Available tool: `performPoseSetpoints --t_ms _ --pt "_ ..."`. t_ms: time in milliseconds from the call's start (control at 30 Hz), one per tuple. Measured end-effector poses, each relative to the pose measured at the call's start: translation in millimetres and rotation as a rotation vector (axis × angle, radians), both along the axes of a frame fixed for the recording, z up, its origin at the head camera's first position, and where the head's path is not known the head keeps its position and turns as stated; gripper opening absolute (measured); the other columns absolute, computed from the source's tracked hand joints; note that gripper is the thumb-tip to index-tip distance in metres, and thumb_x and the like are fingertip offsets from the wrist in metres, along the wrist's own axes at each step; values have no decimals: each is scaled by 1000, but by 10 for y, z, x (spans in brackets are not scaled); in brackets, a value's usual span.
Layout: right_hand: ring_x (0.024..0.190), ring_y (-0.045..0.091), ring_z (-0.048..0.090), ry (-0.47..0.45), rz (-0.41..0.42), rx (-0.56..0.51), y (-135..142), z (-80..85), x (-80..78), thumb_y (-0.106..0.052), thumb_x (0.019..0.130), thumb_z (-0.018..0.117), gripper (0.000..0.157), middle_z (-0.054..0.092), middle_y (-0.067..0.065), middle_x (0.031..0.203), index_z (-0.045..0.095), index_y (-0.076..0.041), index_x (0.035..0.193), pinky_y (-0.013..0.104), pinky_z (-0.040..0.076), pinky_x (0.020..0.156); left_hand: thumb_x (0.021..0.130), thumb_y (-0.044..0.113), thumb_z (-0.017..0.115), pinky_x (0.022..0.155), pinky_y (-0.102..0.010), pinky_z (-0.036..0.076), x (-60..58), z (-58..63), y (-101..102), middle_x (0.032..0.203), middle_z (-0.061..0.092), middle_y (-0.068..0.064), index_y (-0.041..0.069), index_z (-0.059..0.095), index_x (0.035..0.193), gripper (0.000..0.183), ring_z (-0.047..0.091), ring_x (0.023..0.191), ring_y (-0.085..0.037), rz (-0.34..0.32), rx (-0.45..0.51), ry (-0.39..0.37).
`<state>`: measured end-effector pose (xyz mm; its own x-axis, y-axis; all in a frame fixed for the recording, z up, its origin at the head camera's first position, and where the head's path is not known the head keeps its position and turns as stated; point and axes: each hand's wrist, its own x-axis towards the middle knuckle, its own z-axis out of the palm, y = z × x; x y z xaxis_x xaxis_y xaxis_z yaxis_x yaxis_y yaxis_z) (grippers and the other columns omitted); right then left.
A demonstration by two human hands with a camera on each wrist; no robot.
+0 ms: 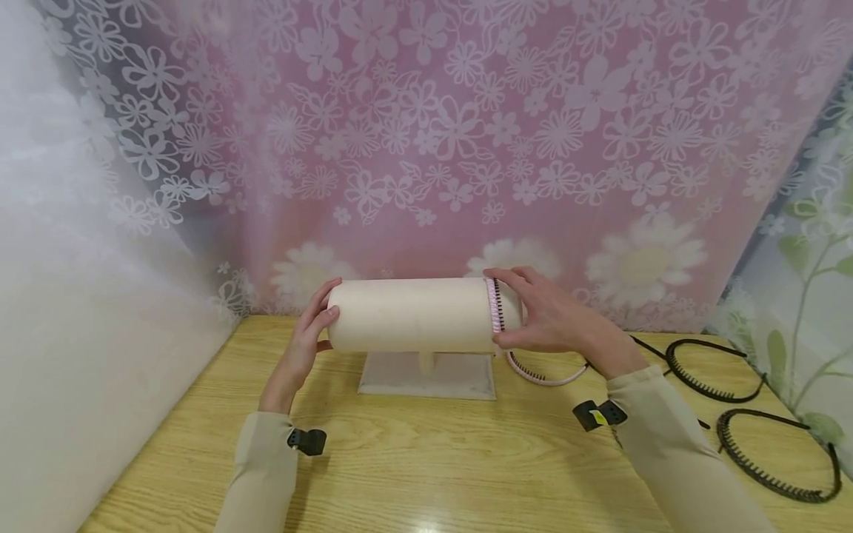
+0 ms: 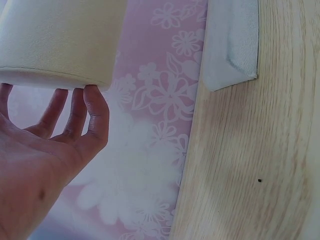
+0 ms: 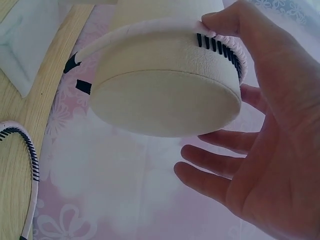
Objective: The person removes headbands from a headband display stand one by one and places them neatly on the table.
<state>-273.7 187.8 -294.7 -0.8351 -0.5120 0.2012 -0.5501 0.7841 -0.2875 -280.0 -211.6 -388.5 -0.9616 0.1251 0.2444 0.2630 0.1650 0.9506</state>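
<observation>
A cream padded headband display roll (image 1: 406, 314) lies level on a short post above a pale rectangular base (image 1: 426, 385). My left hand (image 1: 306, 344) grips its left end, with fingertips on the end rim in the left wrist view. Around the right end of the roll sits a pink headband (image 1: 494, 305) with dark comb teeth. My right hand (image 1: 553, 314) holds this headband between thumb and forefinger, while the other fingers spread beside the round end (image 3: 167, 102). The headband's black-tipped ends hang below the roll in the right wrist view.
Another pink toothed headband (image 1: 546, 382) lies on the wooden table (image 1: 400, 459) behind my right wrist. Farther right are several black toothed headbands, one (image 1: 776, 485) nearest the front. A pink flowered curtain (image 1: 413, 148) hangs behind the table.
</observation>
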Motion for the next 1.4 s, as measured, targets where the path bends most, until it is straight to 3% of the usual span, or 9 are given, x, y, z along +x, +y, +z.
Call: performPoseSetpoints --t_ms 200,433,600,733,933,1067,1267,1400 --pt "124 41 56 5 11 -10 38 -9 27 -39 82 79 92 38 24 155 32 -21 160 57 54 91 107 40 44 88 -42 53 9 2 6 163 34 -7 39 33 159 53 47 132 -37 -3 -4 5" --pt "105 34 66 -21 28 -46 85 -30 28 -36 83 80 92 37 25 154 32 -20 160 51 57 85 107 40 44 89 -42 53 7 7 5 163 34 -8 39 32 160 54 47 133 -37 0 -7 6" --pt "123 43 57 -42 12 -66 136 -38 47 -36 84 79 92 38 26 153 31 -19 160 59 54 92 107 40 43 88 -42 53 3 0 -2 163 33 -6 40 32 160 54 47 132 -37 -9 0 4" --pt "128 44 53 -40 8 -75 169 -53 51 -36 84 79 92 42 26 152 31 -20 161 63 51 95 108 41 43 88 -42 53 5 1 1 163 34 -6 40 31 160 53 47 132 -36 -13 0 7" --pt "124 36 58 -86 54 -156 192 -101 23 -27 85 79 93 50 17 148 28 -16 163 52 55 94 107 41 43 89 -42 53 8 12 0 164 33 -6 40 31 160 54 46 132 -36 -13 -1 2" --pt "118 34 63 -123 67 -211 215 -125 40 -22 87 78 90 56 16 139 29 -18 162 52 56 96 107 41 43 88 -42 53 4 14 -7 164 33 -6 40 31 160 54 46 133 -36 -9 -4 1" --pt "111 34 69 -103 71 -253 276 -168 103 -23 91 76 78 66 18 126 37 -15 158 52 57 95 107 41 43 89 -41 52 17 25 -5 164 33 -6 40 31 160 54 46 133 -36 -6 -11 0" --pt "102 29 71 -71 61 -265 305 -191 147 -22 92 76 71 70 16 116 43 -14 155 42 60 86 107 41 43 89 -42 52 26 33 8 164 34 -6 40 32 159 53 46 133 -36 -3 -10 -1"
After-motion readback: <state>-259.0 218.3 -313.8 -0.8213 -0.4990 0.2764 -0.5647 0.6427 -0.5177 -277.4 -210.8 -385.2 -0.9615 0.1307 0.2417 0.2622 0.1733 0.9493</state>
